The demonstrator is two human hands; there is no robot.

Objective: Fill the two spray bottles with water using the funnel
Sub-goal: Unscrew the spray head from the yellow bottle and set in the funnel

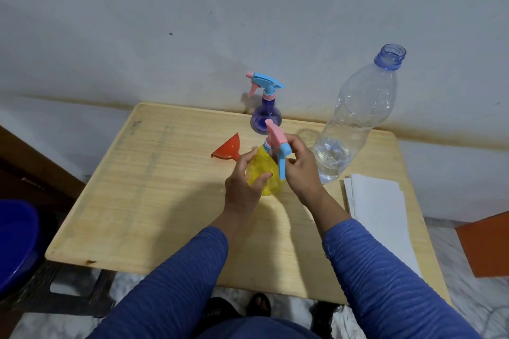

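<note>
Yellow spray bottle (261, 173): stood upright near the middle of the wooden table (154, 201), between the two hands and held by both.
Left hand (243, 181): gripped the yellow body from its left side, fingers curled round the far side and the thumb laid across the front.
Right hand (298, 165): closed round the pink-and-blue spray head (276, 143) at the bottle's top, fingers wrapped behind it and the thumb near the long blue trigger, which hung down in front of the palm.
Look of the yellow bottle: translucent yellow plastic, rounded body narrowing to a neck under a pink collar; whether it held water could not be told.
Funnel (227, 147): red, lying on its side on the table just beyond the left hand, wide mouth towards the wall, its spout hidden behind the knuckles.
Purple spray bottle (265, 115): upright at the table's far edge, behind the yellow one and apart from both hands; translucent purple with a blue head and a pink trigger and nozzle.
Water bottle (355, 118): large, clear, uncapped, upright just right of the right hand, with water only in its lower part.
Paper sheets (377, 215): white, lying flat by the table's right edge.
</note>
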